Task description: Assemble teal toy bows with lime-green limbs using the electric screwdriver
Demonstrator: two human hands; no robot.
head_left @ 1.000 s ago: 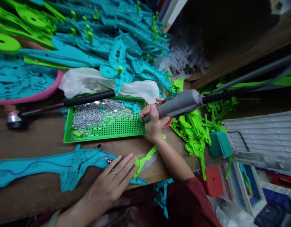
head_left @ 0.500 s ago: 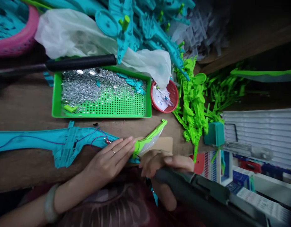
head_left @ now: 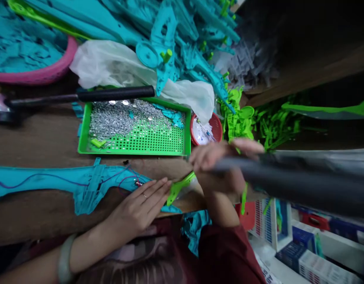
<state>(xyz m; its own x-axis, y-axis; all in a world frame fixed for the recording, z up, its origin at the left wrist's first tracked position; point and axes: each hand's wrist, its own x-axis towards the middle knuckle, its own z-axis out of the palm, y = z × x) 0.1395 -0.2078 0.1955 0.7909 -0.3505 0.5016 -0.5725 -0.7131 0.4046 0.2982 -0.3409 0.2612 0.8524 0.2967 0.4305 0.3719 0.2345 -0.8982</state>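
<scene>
My left hand (head_left: pixel 137 209) lies flat, fingers stretched together, over the right end of a long blue plastic shell (head_left: pixel 58 179) with thin wires along it. Its fingertips touch a bright green plastic piece (head_left: pixel 179 188) fitted at that end. In my right hand (head_left: pixel 213 157) is a dark, thick-bodied electric screwdriver (head_left: pixel 288 183), blurred by motion. Its narrow tip points left, above the green piece and close to the corner of a green tray (head_left: pixel 134 153). The joint beneath my left fingers is hidden.
Many small screws (head_left: pixel 111 122) fill part of the tray. A hammer (head_left: pixel 117 93) lies along its far edge. Beside it stands a red basket (head_left: pixel 217 128); blue parts (head_left: pixel 170 35) are heaped behind, green parts (head_left: pixel 238 106) to the right. A pink basket (head_left: pixel 46 77) is at left.
My right hand has lifted the electric screwdriver up and away from the shell's end, toward the red basket. The left hand stays on the shell. The whole view has shifted slightly.
</scene>
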